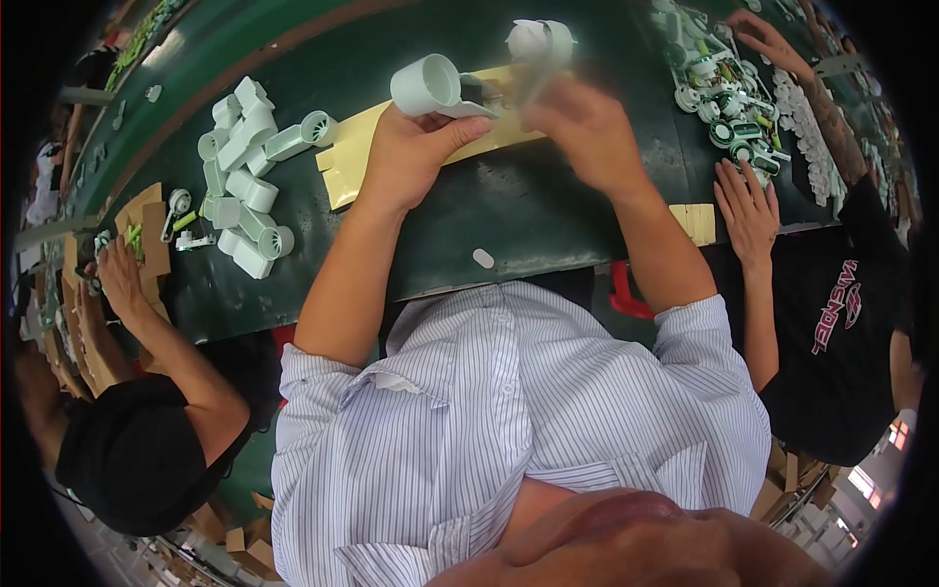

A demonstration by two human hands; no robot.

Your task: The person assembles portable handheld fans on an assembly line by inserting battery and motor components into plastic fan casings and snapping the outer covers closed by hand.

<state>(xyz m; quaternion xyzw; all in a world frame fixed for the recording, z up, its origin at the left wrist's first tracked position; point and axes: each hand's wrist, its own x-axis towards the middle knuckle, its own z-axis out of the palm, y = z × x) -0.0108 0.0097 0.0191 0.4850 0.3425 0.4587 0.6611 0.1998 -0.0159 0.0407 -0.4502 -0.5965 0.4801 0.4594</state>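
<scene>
Housing gripped by the left hand inward of the table's near edge could drop if that grip slackens; right hand too blurred to judge.

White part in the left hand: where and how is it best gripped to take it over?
Probably around the outer wall of its cup, coming from the far side: that rounded wall is uncovered there, while the thumb of the left hand lies on the flatter end.
</scene>
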